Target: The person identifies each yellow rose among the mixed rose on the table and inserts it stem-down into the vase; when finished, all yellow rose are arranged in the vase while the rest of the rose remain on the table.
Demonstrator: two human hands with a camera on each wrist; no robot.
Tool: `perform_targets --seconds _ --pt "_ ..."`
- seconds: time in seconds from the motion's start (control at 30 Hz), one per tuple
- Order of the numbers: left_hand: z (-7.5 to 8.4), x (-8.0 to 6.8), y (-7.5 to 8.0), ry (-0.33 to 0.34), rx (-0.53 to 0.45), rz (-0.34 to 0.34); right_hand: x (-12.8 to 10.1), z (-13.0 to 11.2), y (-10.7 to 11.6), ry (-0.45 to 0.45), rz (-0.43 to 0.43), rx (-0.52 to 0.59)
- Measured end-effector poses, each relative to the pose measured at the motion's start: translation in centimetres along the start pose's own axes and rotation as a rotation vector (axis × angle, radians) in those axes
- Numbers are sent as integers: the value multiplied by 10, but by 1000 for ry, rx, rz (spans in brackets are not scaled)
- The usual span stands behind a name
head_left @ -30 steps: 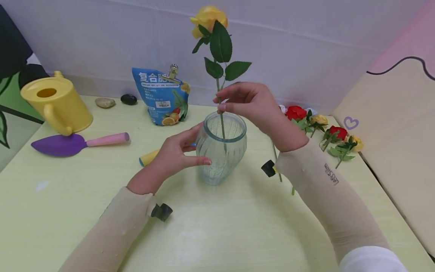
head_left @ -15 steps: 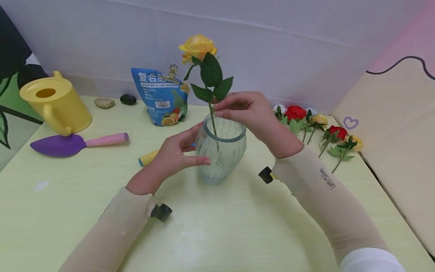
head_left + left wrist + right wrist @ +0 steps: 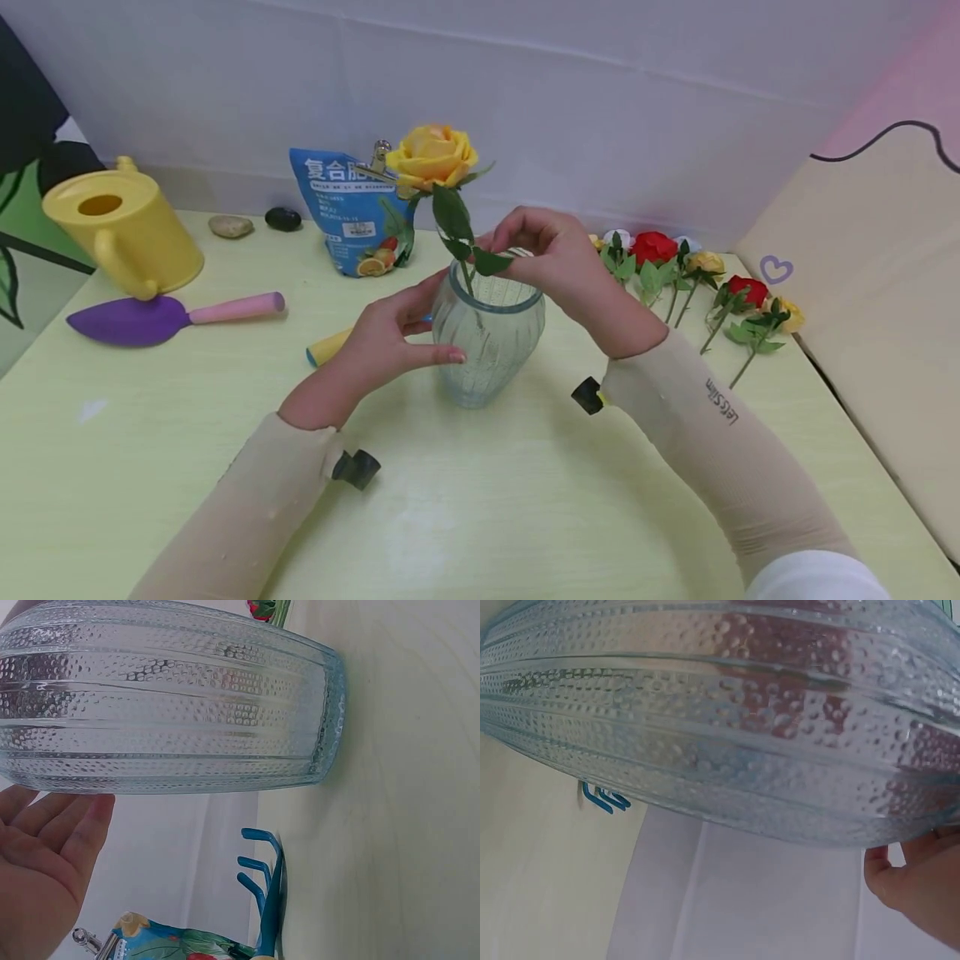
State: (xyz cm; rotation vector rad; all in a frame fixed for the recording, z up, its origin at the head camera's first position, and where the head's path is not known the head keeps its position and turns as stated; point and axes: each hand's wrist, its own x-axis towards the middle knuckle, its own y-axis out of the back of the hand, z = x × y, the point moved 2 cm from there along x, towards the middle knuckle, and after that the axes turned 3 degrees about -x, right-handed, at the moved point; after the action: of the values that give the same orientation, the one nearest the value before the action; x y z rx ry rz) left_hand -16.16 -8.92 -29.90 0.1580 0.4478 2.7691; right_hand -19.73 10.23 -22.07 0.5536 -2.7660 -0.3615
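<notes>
1. yellow rose (image 3: 432, 155) stands in the glass vase (image 3: 487, 333) at table (image 3: 150, 450) centre, between your hands.
2. stem near upright, bloom up, leaning slightly left.
3. your right hand (image 3: 551, 258) pinches the stem at the vase rim.
4. your left hand (image 3: 390, 333) cups the vase's left side, fingers straight.
</notes>
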Motion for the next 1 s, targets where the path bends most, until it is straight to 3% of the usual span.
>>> perform_targets --seconds 0.3,0.4,0.77,1.0 --pt "1 1 -1 16 -26 -1 -4 4 19 -9 -132 10" --pt "1 1 -1 26 -33 -1 -5 3 30 -10 -140 23" --pt "0 1 -1 14 -54 15 -12 12 88 -27 79 223" --pt "0 0 -1 25 -63 21 -15 46 121 -158 201 291"
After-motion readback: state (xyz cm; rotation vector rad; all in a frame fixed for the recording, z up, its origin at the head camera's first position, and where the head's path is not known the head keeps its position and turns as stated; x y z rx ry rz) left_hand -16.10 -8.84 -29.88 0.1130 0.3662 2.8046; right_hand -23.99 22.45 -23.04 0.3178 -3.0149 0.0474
